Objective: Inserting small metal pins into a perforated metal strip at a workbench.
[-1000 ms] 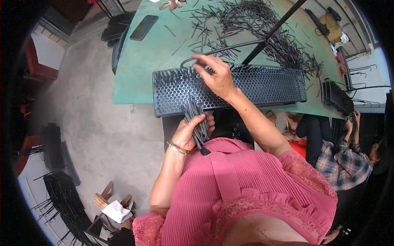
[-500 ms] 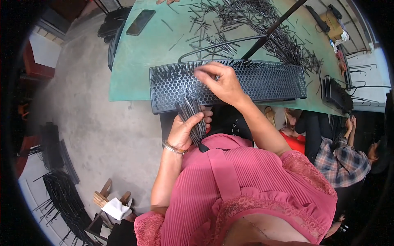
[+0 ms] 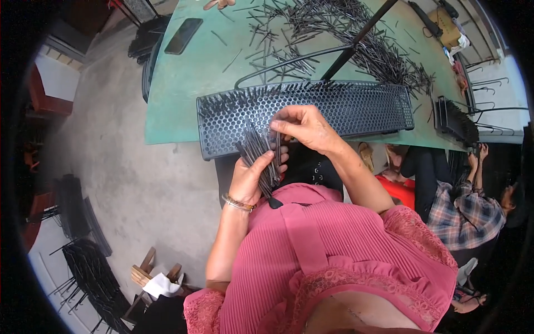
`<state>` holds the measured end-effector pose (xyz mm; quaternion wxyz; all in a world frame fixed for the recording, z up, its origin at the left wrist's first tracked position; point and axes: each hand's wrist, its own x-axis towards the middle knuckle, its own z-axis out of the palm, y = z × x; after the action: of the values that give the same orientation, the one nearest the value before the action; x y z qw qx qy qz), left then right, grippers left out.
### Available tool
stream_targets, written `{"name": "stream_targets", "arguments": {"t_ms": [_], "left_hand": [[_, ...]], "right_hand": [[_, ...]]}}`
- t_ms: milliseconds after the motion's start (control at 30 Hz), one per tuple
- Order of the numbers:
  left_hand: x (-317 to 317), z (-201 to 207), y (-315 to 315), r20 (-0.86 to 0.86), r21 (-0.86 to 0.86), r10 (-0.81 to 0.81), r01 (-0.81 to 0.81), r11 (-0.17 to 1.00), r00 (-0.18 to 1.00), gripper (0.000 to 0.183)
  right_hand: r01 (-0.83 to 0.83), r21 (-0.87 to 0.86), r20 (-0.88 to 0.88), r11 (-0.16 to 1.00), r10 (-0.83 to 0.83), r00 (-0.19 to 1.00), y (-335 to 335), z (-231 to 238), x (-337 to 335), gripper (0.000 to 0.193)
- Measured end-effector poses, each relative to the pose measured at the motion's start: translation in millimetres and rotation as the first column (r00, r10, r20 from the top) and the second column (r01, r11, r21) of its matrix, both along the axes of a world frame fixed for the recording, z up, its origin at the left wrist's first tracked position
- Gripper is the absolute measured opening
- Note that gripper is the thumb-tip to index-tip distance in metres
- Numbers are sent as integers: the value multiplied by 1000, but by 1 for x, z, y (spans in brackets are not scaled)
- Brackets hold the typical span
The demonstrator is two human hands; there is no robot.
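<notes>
A bundle of thin dark sticks [image 3: 256,146] is gripped in my left hand [image 3: 243,181], its upper ends fanned toward the tray. My right hand [image 3: 312,132] is closed in a pinch on a single stick [image 3: 277,146] at the bundle's right side, thumb and forefinger at its top. Just beyond both hands lies a long black perforated tray [image 3: 356,114] with a honeycomb of holes. Short dark sticks [image 3: 227,103] stand upright in its holes, along the far side and thickest at the left end.
On the green table [image 3: 178,100] lie a large heap of loose sticks [image 3: 384,58] and a phone [image 3: 184,36]. A metal bar [image 3: 347,53] crosses behind the tray. Another person's hand [image 3: 219,3] shows at the top edge. A person in a plaid shirt [image 3: 467,214] works at the right beside another tray [image 3: 457,122].
My right hand has come back from above the tray to the bundle and now pinches one stick. My left hand keeps its hold. The view has shifted slightly.
</notes>
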<state>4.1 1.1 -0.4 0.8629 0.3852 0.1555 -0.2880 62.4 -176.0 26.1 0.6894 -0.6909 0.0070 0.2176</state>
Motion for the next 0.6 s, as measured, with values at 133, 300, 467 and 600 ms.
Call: {"name": "stream_targets", "arguments": {"t_ms": [133, 300, 467, 600], "left_hand": [[1, 1, -2, -38, -11, 38, -39, 999, 999, 26], [-1, -3, -2, -68, -38, -37, 34, 999, 997, 30], [-4, -11, -2, -132, -44, -78, 72, 996, 988, 32], [-5, -10, -1, -138, -40, -59, 54, 998, 989, 32]], "right_hand": [[117, 22, 204, 993, -119, 972, -7, 9, 12, 17], [362, 32, 576, 932, -313, 756, 5, 10, 44, 18], [438, -131, 786, 889, -176, 592, 15, -7, 59, 18], [460, -161, 855, 873, -109, 506, 17, -13, 56, 14]]}}
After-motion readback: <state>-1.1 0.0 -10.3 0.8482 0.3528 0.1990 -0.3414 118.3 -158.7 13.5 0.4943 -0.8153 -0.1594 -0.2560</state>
